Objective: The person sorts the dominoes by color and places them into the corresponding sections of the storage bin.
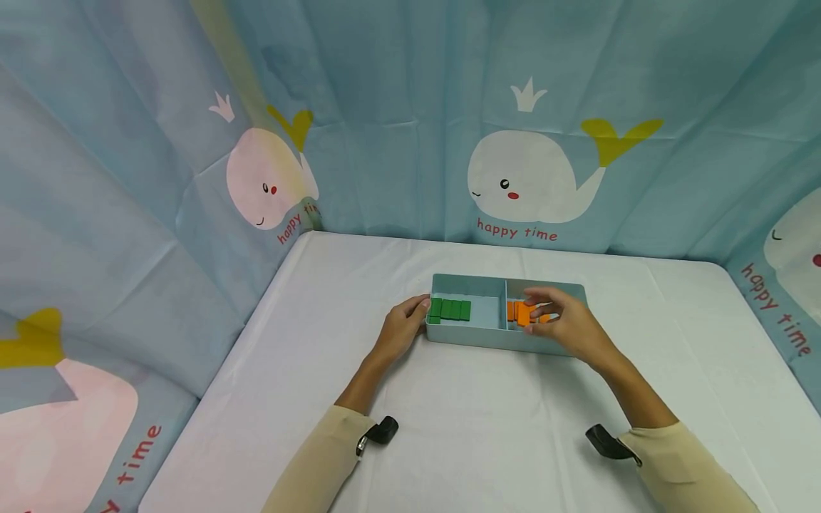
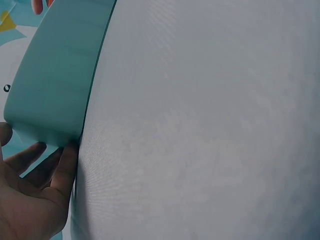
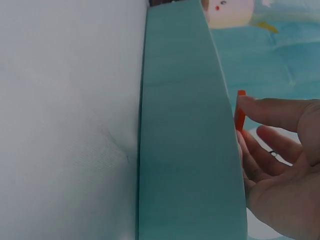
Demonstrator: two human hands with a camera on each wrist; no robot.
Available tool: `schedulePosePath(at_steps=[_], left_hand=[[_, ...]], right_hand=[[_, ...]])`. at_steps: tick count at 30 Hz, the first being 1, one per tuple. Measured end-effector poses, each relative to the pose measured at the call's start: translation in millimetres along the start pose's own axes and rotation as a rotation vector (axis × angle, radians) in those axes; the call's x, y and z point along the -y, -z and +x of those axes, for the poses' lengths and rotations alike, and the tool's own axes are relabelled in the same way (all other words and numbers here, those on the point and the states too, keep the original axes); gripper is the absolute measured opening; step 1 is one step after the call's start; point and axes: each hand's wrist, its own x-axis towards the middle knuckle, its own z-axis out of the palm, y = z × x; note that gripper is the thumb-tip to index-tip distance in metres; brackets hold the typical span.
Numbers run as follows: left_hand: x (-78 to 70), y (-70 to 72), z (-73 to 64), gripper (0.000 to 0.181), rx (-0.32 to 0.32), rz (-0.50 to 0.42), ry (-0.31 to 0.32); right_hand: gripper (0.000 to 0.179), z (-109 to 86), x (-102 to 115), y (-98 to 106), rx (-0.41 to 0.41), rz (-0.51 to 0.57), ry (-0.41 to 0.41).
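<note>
A pale blue-green box with a divider stands on the table. Its left compartment holds several green tiles in a row against the left end; orange tiles lie in the right one. My left hand is at the box's left end, its fingertips against the outer end wall and the thumb by the rim. Over the right compartment, my right hand pinches a thin orange tile between thumb and fingers, just above the rim in the right wrist view. That hand covers part of the compartment.
A white cloth covers the table under the box and both forearms. Blue curtains with printed whales rise behind and at the sides. Each sleeve carries a black strap-like piece, one at the left cuff and one at the right.
</note>
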Motion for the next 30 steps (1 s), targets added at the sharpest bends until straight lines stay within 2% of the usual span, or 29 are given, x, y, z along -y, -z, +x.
schedulePosePath(at_steps=[7,11,16,23,30], left_hand=[[-27.2,4.9,-12.7,0.052,0.047,-0.006,-0.015],[-33.1,4.5,-17.4,0.051,0.038,-0.014,-0.017],[-30.7,3.9,-16.4,0.051,0.031,-0.019,-0.013],[6.0,1.3,0.7,0.060,-0.002,0.010,-0.029],[6.5,0.7,1.2,0.060,-0.010,0.021,-0.022]], right_hand=[[0.062,9.6,-3.2,2.6,0.037,-0.005,-0.038],[0.062,17.7,-7.1,3.8,0.049,-0.011,-0.060],[0.065,26.6,-11.0,4.2,0.076,-0.006,-0.074],[0.064,35.4,-15.9,2.3,0.129,0.000,-0.056],[0.061,42.0,-18.7,-2.2,0.193,0.024,-0.050]])
